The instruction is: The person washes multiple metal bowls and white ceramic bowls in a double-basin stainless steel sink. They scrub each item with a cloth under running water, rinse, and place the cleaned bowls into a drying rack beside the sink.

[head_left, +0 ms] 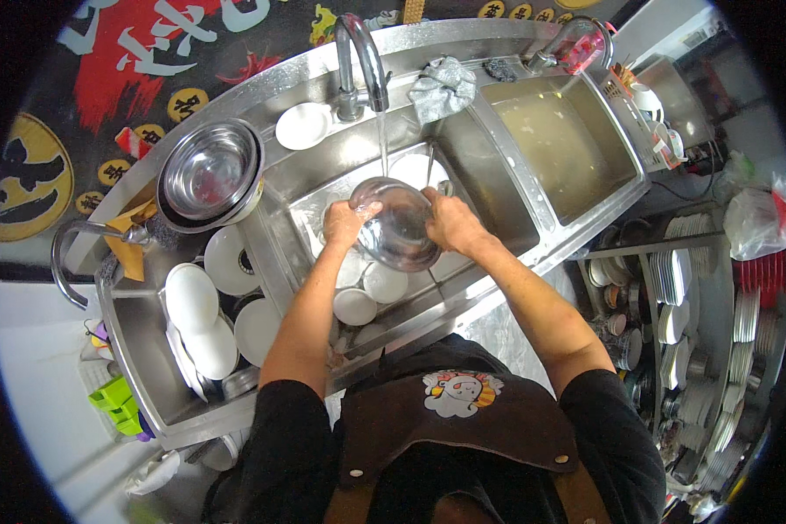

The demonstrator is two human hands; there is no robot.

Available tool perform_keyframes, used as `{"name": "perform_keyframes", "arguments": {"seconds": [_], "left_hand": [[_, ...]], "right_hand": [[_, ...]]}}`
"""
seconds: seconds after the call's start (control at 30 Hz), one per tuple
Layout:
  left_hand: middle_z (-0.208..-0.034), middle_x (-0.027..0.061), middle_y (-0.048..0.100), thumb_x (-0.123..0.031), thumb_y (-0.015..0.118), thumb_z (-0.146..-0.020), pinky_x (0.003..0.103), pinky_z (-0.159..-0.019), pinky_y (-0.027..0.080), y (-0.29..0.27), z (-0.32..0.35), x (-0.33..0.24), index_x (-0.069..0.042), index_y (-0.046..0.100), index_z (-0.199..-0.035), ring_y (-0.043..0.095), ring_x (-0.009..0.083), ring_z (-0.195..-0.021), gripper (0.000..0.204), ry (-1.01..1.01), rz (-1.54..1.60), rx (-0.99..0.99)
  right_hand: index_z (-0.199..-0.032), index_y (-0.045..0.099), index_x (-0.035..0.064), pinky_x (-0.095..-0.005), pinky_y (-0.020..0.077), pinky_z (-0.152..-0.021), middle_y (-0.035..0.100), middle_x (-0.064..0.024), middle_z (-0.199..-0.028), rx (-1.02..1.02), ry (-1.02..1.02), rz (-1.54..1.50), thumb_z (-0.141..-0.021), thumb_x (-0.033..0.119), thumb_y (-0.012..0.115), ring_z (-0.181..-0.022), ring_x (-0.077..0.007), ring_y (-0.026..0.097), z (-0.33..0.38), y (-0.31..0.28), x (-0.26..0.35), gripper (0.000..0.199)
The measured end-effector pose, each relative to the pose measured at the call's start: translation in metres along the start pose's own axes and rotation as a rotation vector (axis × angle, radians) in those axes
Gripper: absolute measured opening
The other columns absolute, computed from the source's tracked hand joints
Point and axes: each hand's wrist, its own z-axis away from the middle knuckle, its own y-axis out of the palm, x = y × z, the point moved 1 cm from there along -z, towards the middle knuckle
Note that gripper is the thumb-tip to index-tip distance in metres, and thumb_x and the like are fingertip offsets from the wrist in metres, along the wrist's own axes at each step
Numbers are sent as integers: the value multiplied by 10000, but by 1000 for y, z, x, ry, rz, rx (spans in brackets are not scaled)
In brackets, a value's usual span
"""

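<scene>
A shiny metal bowl (pixel 397 229) is held between my two hands over the middle sink basin, tilted under the tap. My left hand (pixel 344 224) grips its left rim, with the thumb on the inside. At the opposite rim my right hand (pixel 453 224) is closed on the bowl; some of its fingers are hidden. Water runs from the curved tap (pixel 364 65) in a thin stream down to the bowl's far side. Beneath the bowl, white dishes (pixel 384 283) lie in the basin, and a metal utensil handle (pixel 430 162) stands up near the far edge.
Stacked metal bowls (pixel 208 170) sit on the left ledge. White plates (pixel 203 319) fill the left basin. A white dish (pixel 304 127) and a grey cloth (pixel 443 90) rest behind the middle basin. Cloudy water (pixel 561 144) fills the right basin. Shelves of dishes (pixel 672 297) stand at right.
</scene>
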Motion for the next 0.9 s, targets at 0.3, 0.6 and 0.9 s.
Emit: {"name": "perform_keyframes", "arguments": {"seconds": [0.3, 0.6, 0.9], "left_hand": [[-809, 123, 696, -469, 748, -644, 398, -716, 522, 17, -19, -92, -81, 715, -784, 675, 290, -790, 414, 540, -890, 289], [-835, 122, 656, -43, 655, -746, 328, -511, 517, 41, 12, -7, 56, 618, -979, 642, 208, -628, 256, -234, 1190, 115], [-990, 237, 602, 2, 579, -741, 466, -796, 468, -35, 76, -45, -33, 390, -1204, 594, 433, -950, 501, 340, 163, -183]], "right_hand": [[-1099, 569, -69, -367, 539, -465, 645, -236, -723, 222, 187, -222, -766, -1, 442, -495, -286, 643, -9, 28, -12, 363], [-1106, 491, -24, -333, 512, -374, 622, -181, -903, -265, 417, -1359, -802, 0, 508, -624, -241, 631, -31, 51, -20, 305], [-1100, 578, 57, -314, 482, -501, 651, -82, -931, 154, 191, -1783, -786, 422, 742, -718, -180, 620, -61, 106, -5, 508]]}}
